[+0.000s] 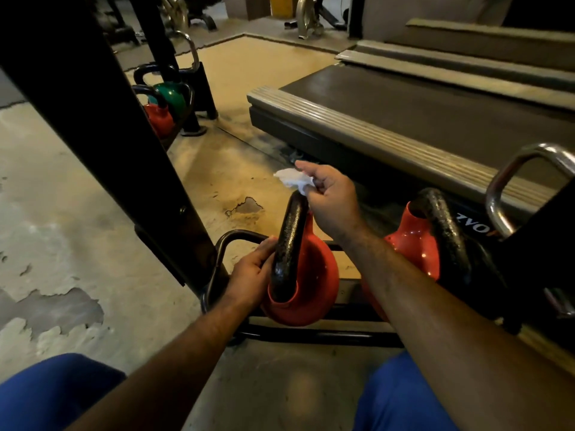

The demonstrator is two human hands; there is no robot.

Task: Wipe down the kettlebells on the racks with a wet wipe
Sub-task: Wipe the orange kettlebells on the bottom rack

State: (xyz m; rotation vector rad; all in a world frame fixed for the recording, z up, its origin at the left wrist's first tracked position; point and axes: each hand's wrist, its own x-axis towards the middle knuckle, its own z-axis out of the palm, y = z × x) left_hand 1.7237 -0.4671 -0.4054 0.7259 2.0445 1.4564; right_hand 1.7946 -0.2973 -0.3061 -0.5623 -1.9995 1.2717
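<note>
Red kettlebell [311, 275] sits tilted on the low rack [311, 335], its black handle running up between both hands. Left hand [253, 272] holds the handle's lower leg, fingers curled on it. Right hand [329, 197] pinches the crumpled wipe [292, 177] at the handle top. Risks: the bell looks off balance, so if the left grip slackens it could roll off the rail toward the knees. A wet, glossy handle makes a slip likelier. Second kettlebell [410, 241], just right of the right forearm, could get knocked.

Treadmill [420, 126] side rail — partial upside-down lettering "ZVO", rest hidden.
</note>
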